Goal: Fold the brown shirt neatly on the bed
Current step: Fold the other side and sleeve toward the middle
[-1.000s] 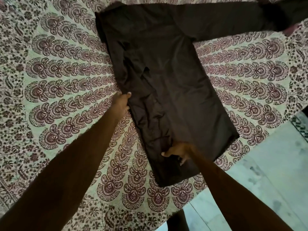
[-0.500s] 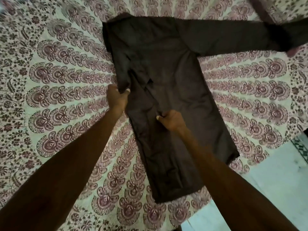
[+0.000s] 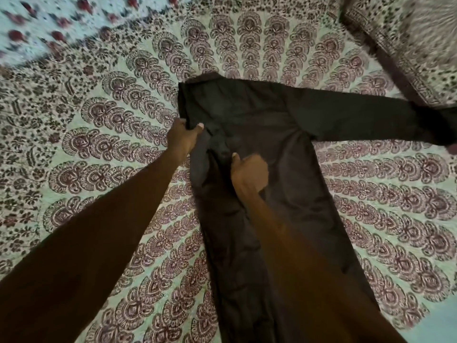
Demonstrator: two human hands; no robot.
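The brown shirt (image 3: 267,134) lies flat on the patterned bedsheet (image 3: 103,134), its collar end pointing away from me. Its left side is folded in over the body, while the right sleeve (image 3: 371,122) stretches out to the right. My left hand (image 3: 181,139) grips the folded left edge near the shoulder, thumb on top of the cloth. Over the middle of the shirt, my right hand (image 3: 248,170) is curled with the thumb up, and it pinches a fold of the cloth.
A patterned pillow or folded cover (image 3: 405,43) sits at the far right, over the cuff end of the sleeve. A different floral fabric (image 3: 42,26) shows at the far left. The bed's edge runs past the bottom right corner.
Both hands have moved up the shirt towards the collar. The right hand left the lower hem and now holds the middle. The view has tilted forward.
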